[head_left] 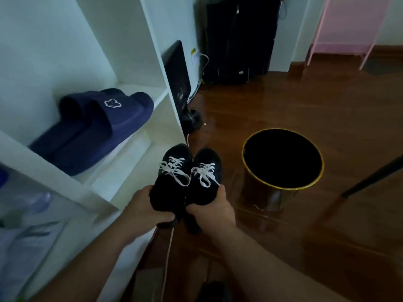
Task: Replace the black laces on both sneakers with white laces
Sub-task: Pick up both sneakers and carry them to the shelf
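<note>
Two small black sneakers are held side by side in the air, toes pointing away from me, just off the front edge of a white shelf unit (139, 158). The left sneaker (171, 188) carries white laces (174, 170), and so does the right sneaker (206, 188), whose white laces (206, 173) are tied in a loose bow. My left hand (145, 209) grips the heel of the left sneaker. My right hand (212, 211) grips the heel of the right sneaker. No black laces are in sight.
Dark blue slippers (93, 129) lie on the shelf compartment above and left of the sneakers. A black bin with a gold rim (282, 164) stands on the wooden floor to the right. A dark pole (370, 177) slants in at far right. Black equipment and cables sit at the back.
</note>
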Available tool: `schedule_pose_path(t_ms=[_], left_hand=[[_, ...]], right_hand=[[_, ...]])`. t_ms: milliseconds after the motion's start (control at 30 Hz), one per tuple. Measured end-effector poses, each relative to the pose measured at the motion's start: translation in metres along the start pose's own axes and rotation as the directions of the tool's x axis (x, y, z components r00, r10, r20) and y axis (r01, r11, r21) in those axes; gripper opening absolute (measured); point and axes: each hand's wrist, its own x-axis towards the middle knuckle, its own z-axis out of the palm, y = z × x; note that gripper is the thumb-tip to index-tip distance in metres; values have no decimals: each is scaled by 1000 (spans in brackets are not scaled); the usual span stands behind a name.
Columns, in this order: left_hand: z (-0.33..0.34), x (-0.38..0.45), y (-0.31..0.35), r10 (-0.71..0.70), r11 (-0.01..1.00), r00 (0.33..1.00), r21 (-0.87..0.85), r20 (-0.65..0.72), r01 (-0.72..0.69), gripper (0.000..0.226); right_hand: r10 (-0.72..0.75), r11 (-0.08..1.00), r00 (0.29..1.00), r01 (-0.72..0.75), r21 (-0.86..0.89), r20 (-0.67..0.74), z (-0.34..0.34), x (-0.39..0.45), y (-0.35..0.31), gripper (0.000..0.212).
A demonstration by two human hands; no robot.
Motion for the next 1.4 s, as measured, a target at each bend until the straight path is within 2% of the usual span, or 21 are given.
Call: schedule_pose_path(t_ms=[67,133,300,400,500,600,700,767,967,1100,1233,1333,1400], left_hand=[[-10,31,0,-83,994,995,78,48,80,67],[-18,60,-7,-163,985,986,63,45,160,74],[-31,103,-25,-329,941,944,-93,-13,326,48],[-31,116,-43,-409,893,911,-231,-59,386,46],[-27,125,-58,-466,862,878,-282,-113,421,57],[-25,128,-58,-483,854,860,-308,-167,420,61],[-23,124,-51,-456,870,838,-352,-301,347,38],[-19,125,-54,-443,868,808,-412,-388,277,32],[-13,124,-51,-427,851,725,-512,-540,119,63],[-8,120,-51,-300,908,749,-417,-591,35,62],[-2,126,-69,-254,944,832,-314,-493,101,60],[2,131,-82,-135,985,902,47,-410,168,53],[5,129,-86,-17,928,915,334,-402,164,46]], right_hand=[[40,999,998,-39,-23,39,20,26,-3,102],[55,998,997,-53,-39,60,39,46,-7,108],[26,996,990,-13,-91,135,77,80,-23,118],[-13,984,980,48,-173,199,93,95,-29,114],[14,969,965,52,-243,261,105,105,-30,117],[32,963,961,44,-266,274,116,111,-29,116],[26,972,950,49,-229,311,126,113,-29,119],[14,979,945,54,-199,327,132,112,-33,121],[60,988,941,-8,-155,332,154,110,-44,120],[73,987,947,-24,-157,314,166,109,-36,127],[64,989,974,-33,-141,216,171,108,-24,105],[-4,977,992,31,-211,130,169,107,-17,92],[-38,975,995,57,-216,88,169,108,-16,89]])
